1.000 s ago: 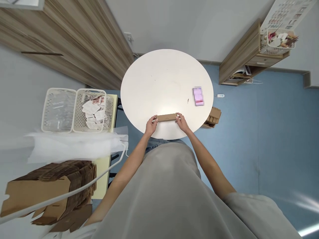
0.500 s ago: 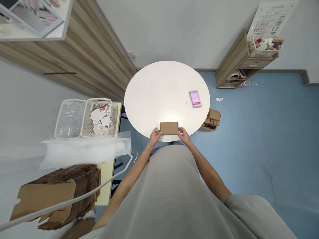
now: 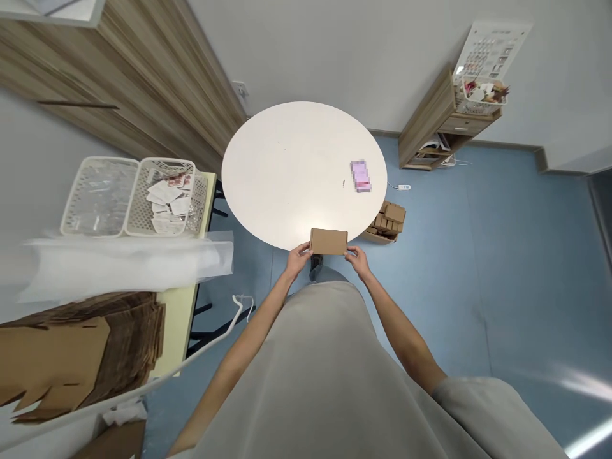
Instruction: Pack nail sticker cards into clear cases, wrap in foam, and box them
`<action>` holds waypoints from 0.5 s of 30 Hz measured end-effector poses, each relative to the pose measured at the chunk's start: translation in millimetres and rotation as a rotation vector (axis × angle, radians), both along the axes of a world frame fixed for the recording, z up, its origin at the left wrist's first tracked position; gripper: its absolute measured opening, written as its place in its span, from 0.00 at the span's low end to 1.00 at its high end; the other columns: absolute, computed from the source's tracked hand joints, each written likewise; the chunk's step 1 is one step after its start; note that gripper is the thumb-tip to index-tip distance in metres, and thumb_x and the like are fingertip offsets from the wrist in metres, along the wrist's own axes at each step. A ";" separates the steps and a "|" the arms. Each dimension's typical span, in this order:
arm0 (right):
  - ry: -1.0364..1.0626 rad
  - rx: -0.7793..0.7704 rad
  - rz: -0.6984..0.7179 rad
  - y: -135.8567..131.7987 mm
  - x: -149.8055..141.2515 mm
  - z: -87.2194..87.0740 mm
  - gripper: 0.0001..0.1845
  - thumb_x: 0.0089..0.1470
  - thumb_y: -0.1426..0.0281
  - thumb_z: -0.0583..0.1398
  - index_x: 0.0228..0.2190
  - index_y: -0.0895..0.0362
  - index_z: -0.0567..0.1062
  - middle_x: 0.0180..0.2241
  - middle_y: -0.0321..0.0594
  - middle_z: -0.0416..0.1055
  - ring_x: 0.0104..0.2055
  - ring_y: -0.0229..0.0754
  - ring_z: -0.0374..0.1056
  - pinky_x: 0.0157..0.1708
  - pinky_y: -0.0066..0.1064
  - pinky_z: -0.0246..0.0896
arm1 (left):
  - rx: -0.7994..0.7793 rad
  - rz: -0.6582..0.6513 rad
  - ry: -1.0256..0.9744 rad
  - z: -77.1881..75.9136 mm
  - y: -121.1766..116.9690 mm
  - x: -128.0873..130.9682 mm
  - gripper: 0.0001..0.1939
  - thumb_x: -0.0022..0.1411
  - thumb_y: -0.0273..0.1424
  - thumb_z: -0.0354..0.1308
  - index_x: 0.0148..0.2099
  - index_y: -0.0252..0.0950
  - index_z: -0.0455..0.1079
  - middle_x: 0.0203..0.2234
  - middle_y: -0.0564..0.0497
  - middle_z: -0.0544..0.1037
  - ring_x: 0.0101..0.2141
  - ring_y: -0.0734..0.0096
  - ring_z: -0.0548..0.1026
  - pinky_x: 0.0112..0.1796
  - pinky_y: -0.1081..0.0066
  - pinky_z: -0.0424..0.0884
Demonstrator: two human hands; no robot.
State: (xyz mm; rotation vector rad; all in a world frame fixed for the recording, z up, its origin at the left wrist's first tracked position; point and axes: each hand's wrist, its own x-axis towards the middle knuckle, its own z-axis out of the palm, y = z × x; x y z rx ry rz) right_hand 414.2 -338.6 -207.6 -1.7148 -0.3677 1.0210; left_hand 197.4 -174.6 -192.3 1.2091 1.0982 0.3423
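Observation:
A small flat brown cardboard box (image 3: 329,242) is held level between my two hands, its lid closed. It overlaps the near edge of the round white table (image 3: 268,185) in the head view. My left hand (image 3: 299,259) grips the box's left end, thumb along the near corner. On the opposite end, my right hand (image 3: 357,261) pinches the box in the same way. Toward the table's right side lies a pixelated pink-purple item (image 3: 361,176), with a tiny dark speck beside it.
A carton of small brown boxes (image 3: 388,220) sits on the floor right of the table. At left, a side table (image 3: 179,325) bears white baskets (image 3: 136,204), a white wrap roll (image 3: 124,264) and flattened cardboard (image 3: 119,350). A wooden cabinet (image 3: 425,121) stands at the back right.
The box and both hands have come off the tabletop toward my body, past the near edge. My view has shifted to the right, so the table appears further left.

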 end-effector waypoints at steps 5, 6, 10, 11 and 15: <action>-0.007 -0.065 -0.039 -66.1 2.7 14.1 0.34 0.38 0.43 0.74 0.37 0.53 0.76 0.48 0.50 0.79 0.46 0.51 0.76 0.47 0.47 0.77 | -0.055 0.004 -0.055 -5.6 -64.2 9.3 0.37 0.57 0.49 0.75 0.63 0.33 0.79 0.61 0.33 0.81 0.63 0.40 0.78 0.60 0.43 0.78; -0.011 -0.076 -0.053 -81.7 3.5 16.3 0.33 0.38 0.43 0.74 0.37 0.53 0.76 0.48 0.50 0.79 0.47 0.51 0.76 0.47 0.47 0.78 | -0.084 0.002 -0.060 -7.5 -78.0 12.1 0.37 0.57 0.48 0.75 0.62 0.33 0.79 0.61 0.33 0.81 0.62 0.40 0.78 0.59 0.43 0.78; -0.014 -0.116 -0.120 -143.9 7.9 25.7 0.33 0.38 0.45 0.74 0.38 0.53 0.76 0.49 0.50 0.80 0.51 0.53 0.76 0.48 0.48 0.78 | -0.184 -0.043 -0.071 -13.0 -124.7 29.4 0.35 0.54 0.43 0.78 0.61 0.32 0.79 0.61 0.32 0.81 0.62 0.39 0.78 0.57 0.44 0.80; -0.013 -0.127 -0.139 -157.7 9.0 27.9 0.33 0.38 0.45 0.75 0.38 0.53 0.76 0.49 0.50 0.80 0.51 0.54 0.76 0.49 0.49 0.78 | -0.195 -0.064 -0.070 -13.3 -133.3 34.6 0.35 0.54 0.42 0.78 0.60 0.32 0.80 0.60 0.32 0.81 0.62 0.39 0.78 0.56 0.44 0.80; 0.008 -0.153 -0.233 -199.9 12.2 33.1 0.33 0.36 0.46 0.76 0.38 0.54 0.76 0.48 0.50 0.81 0.53 0.55 0.77 0.49 0.50 0.79 | -0.206 -0.142 -0.069 -10.9 -156.1 53.9 0.34 0.52 0.41 0.79 0.59 0.31 0.80 0.58 0.32 0.83 0.60 0.39 0.79 0.57 0.43 0.79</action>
